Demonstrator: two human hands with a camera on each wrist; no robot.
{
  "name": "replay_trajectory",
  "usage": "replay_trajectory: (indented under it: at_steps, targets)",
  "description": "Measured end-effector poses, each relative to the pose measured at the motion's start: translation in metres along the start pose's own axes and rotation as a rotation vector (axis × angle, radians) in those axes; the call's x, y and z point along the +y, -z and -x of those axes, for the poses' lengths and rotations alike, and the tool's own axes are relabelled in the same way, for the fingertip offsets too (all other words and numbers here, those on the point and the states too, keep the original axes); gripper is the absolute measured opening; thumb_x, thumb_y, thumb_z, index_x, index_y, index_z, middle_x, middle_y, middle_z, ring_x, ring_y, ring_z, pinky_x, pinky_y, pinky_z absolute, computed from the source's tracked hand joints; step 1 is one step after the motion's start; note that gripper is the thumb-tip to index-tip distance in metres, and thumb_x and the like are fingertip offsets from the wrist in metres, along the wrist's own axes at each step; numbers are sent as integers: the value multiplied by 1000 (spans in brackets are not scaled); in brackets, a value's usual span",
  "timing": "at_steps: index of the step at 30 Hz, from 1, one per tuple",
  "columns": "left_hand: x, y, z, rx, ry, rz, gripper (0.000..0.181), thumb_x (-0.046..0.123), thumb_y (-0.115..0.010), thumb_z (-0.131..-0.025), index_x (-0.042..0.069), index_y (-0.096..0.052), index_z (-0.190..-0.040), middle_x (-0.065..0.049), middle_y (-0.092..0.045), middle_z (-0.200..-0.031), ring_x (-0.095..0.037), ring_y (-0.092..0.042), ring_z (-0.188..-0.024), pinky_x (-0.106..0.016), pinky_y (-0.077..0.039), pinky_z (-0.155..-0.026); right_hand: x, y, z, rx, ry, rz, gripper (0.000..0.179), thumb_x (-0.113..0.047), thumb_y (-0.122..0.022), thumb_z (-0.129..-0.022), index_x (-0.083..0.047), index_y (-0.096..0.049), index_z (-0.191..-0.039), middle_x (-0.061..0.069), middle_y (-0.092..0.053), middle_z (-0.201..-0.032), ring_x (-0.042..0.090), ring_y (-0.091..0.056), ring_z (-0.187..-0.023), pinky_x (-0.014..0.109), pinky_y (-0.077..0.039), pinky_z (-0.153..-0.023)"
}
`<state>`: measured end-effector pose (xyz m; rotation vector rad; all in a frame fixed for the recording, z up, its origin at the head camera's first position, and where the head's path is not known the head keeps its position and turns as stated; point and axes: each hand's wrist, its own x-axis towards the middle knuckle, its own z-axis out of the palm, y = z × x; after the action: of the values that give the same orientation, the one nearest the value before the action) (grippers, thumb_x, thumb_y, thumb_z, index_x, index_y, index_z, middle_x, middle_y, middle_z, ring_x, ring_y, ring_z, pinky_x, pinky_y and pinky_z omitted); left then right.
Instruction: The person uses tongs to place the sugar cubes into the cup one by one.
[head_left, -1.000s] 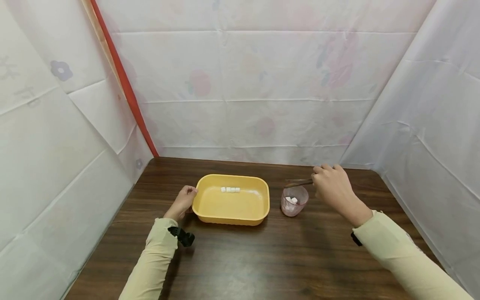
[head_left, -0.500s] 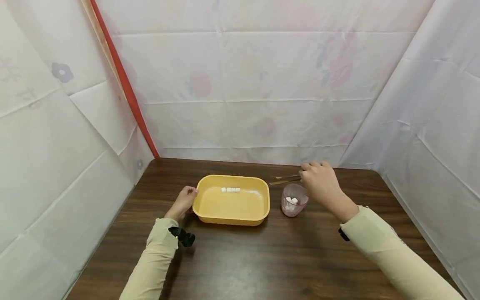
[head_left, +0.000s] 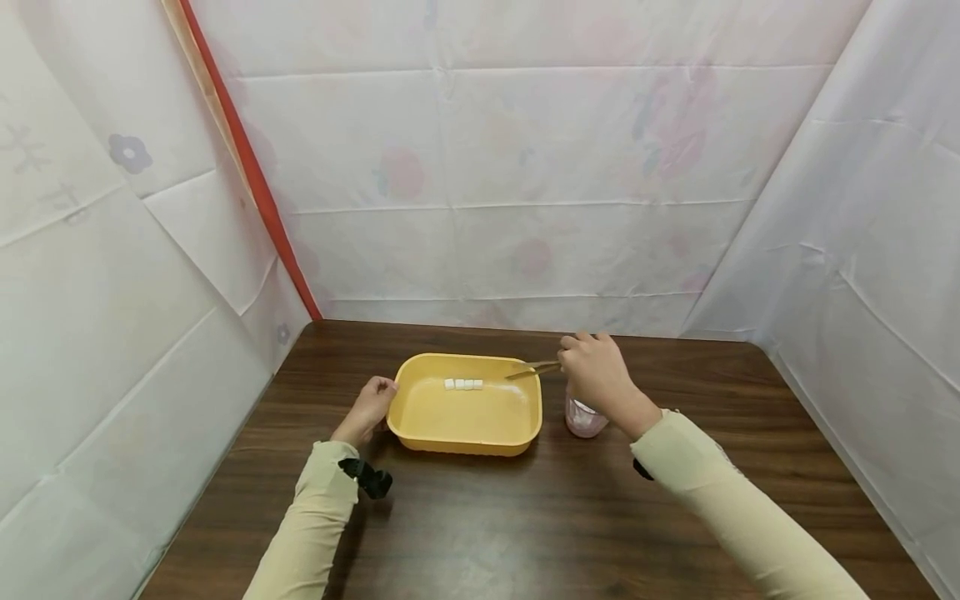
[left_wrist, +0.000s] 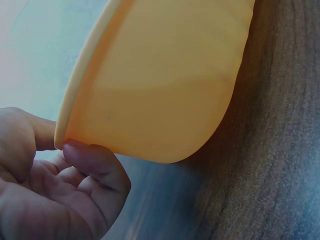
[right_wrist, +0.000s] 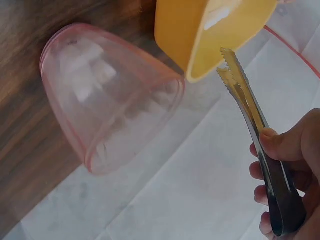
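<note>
A yellow plastic tray (head_left: 465, 421) rests on the table with several small white cubes (head_left: 468, 384) in a row near its back wall. My left hand (head_left: 367, 410) pinches the tray's left rim between thumb and fingers, as the left wrist view shows close up. In my right hand (head_left: 602, 379) are metal tongs (right_wrist: 277, 190), their toothed tips above the tray's right rim. Nothing shows between the tips. A clear pink cup (right_wrist: 112, 95) with white cubes inside stands right of the tray. In the head view my right hand partly covers it.
The dark wooden table (head_left: 465, 525) reaches back to a white patterned sheet (head_left: 480, 250). More sheeting stands along the left and right sides, and a red strip (head_left: 258, 183) runs down the back left corner.
My right hand has moved left with the tongs, from over the pink cup to the tray's right rim. The left hand still holds the tray, and the row of cubes looks unchanged.
</note>
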<state>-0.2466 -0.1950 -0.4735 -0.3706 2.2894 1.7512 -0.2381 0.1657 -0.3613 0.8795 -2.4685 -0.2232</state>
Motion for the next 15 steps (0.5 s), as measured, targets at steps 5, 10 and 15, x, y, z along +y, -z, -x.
replay_trajectory:
  at_steps: [5,10,15]
  targets:
    - [0,0,0,1,5,0,29,23,-39,-104,0,-38,-122,-17,-46,-103,-14,-50,-61,-25,-44,-52,-11,-13,-6,-28,6,-31,15,-8,-77,-73,-13,-66,-65,0,-55,-71,22,-52,-67,37,-42,-60]
    - [1,0,0,5,5,3,28,22,-39,-104,0,-39,-121,-18,-46,-105,-14,-49,-60,-25,-44,-51,-20,-25,-15,-24,22,-48,18,-6,-74,-73,-14,-63,-62,0,-52,-68,20,-45,-63,33,-33,-57]
    - [1,-1,0,4,-3,3,27,21,-38,-104,0,-39,-120,-17,-46,-103,-14,-48,-59,-25,-43,-50,-27,-38,-20,-49,53,-15,19,-2,-72,-74,-15,-64,-64,0,-52,-71,19,-39,-62,32,-27,-58]
